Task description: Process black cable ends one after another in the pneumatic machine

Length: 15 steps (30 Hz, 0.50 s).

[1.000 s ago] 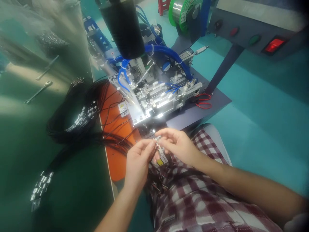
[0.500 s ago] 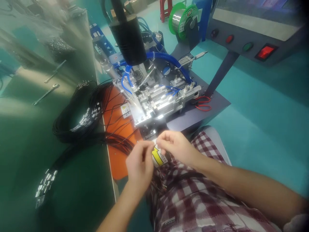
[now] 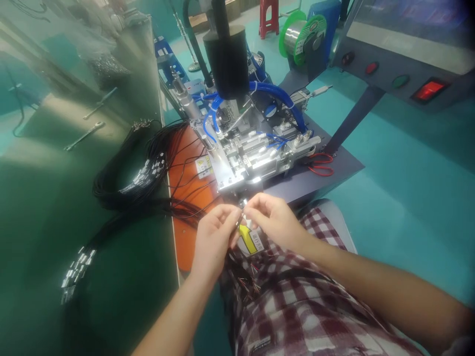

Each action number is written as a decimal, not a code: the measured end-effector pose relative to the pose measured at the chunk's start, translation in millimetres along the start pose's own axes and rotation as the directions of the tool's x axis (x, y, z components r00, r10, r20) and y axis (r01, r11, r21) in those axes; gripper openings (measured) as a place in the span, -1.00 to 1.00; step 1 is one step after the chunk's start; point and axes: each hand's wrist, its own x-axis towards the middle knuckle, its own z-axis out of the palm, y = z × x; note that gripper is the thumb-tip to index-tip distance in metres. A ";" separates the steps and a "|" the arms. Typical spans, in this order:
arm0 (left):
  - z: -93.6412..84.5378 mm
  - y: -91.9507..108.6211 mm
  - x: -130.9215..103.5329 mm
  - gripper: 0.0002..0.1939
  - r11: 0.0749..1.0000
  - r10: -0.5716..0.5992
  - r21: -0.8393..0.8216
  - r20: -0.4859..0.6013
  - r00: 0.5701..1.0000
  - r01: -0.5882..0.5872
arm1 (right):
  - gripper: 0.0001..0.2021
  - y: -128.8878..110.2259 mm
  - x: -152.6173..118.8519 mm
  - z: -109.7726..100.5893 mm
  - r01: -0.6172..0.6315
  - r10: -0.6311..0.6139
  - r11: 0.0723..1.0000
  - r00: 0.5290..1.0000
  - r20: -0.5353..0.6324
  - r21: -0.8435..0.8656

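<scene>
**Wire (image 3: 238,223) near machine's (image 3: 260,165) front edge**

Left hand (image 3: 213,237) pinches wire. Right hand (image 3: 274,217) fingertips bunched at its tip; can't tell if gripping. Machine edge close at 12 o'clock. Orange board (image 3: 185,249) edge at 9, cables (image 3: 181,211) crossing it. Floor (image 3: 408,193) runs wide at 3.

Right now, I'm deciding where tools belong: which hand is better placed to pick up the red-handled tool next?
Probably the right hand: it is nearer the red-handled tool, which lies off to the right. The left hand is farther away, nearer the black cables. Whether the right hand holds anything is unclear.
</scene>
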 end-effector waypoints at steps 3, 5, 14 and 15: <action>-6.0 2.7 -1.1 -0.73 0.995 -0.051 0.093 0.100 0.994 0.042 | -0.91 -1.4 5.4 -1.9 -0.003 0.003 1.000 1.000 -0.006 0.003; -11.1 2.8 -1.5 -0.77 0.962 0.038 0.266 0.091 0.995 -0.061 | -0.91 -1.4 9.5 -1.7 0.002 -0.002 1.000 1.000 -0.005 0.002; -27.2 -12.2 24.5 -0.80 0.478 0.495 0.741 0.216 0.842 -0.472 | -0.91 12.3 30.2 -1.7 -0.005 -0.001 0.995 0.998 -0.057 -0.101; -27.5 -13.8 26.9 -0.81 0.499 0.497 0.728 0.203 0.844 -0.469 | -0.91 13.8 31.6 -2.9 0.003 -0.011 0.992 0.997 -0.070 -0.124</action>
